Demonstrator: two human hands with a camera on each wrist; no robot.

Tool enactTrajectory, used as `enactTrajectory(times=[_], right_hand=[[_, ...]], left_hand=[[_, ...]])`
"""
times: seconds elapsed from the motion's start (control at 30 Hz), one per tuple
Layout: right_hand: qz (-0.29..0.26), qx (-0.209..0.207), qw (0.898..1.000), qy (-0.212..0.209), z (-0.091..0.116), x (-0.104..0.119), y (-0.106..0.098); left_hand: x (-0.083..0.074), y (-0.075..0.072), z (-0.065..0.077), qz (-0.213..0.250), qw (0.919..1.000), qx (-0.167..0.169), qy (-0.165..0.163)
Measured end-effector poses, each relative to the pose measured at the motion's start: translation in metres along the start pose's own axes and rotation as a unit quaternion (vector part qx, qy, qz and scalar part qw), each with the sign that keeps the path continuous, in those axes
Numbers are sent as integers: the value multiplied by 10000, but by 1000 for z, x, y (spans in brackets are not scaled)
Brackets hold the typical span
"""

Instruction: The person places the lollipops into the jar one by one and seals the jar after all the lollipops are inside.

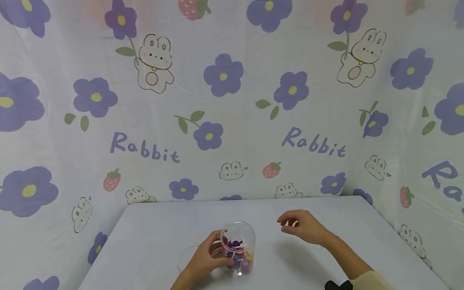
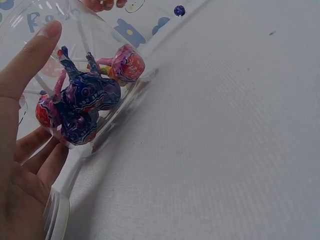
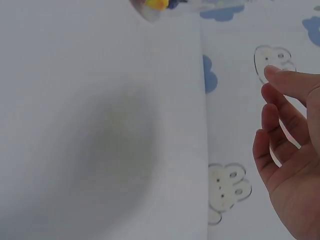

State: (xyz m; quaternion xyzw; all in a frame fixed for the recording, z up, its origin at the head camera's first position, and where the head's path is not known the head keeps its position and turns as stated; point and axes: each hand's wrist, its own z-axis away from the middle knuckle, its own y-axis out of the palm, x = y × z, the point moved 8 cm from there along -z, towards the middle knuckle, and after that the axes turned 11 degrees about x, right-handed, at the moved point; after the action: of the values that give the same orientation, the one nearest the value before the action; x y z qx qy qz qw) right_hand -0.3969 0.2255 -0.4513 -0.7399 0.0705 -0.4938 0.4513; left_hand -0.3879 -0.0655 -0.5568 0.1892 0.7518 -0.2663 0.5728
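A clear plastic jar (image 1: 250,237) with an uncovered mouth is gripped by my left hand (image 1: 204,257), thumb on the near side and fingers around the far side. Wrapped lollipops (image 2: 87,95) in blue, pink and red lie inside it, their white sticks pointing various ways. Whether the jar's base touches the table, I cannot tell. To the right of the jar, my right hand (image 1: 302,227) hovers over the table. Its fingers are loosely bent, and no object shows between thumb and fingertips in the right wrist view.
The white table (image 1: 152,225) meets a curtain (image 1: 253,112) printed with flowers and rabbits. A faint clear round rim (image 1: 179,262) lies left of the left hand. A small dark blue thing (image 2: 179,10), kind unclear, shows near the table's edge in the left wrist view.
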Motion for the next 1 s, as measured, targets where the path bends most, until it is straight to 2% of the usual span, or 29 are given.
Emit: enactTrajectory(times=[0.13, 0.4, 0.53, 0.73, 1.0], right_hand=[[90, -39, 9997, 213, 13, -15, -8], [253, 142, 9985, 469, 42, -53, -17], [576, 210, 9964, 578, 55, -73, -18], [1035, 406, 9900, 873, 68, -101, -14], [1479, 501, 9854, 677, 73, -108, -6]], left_hand=[[0, -1, 1, -28, 10000, -38, -31], [1, 0, 2, -83, 9999, -67, -129], [-1, 0, 1, -96, 9999, -55, -43], [-1, -1, 1, -130, 9999, -62, -92], [-2, -1, 0, -83, 9999, -61, -119]])
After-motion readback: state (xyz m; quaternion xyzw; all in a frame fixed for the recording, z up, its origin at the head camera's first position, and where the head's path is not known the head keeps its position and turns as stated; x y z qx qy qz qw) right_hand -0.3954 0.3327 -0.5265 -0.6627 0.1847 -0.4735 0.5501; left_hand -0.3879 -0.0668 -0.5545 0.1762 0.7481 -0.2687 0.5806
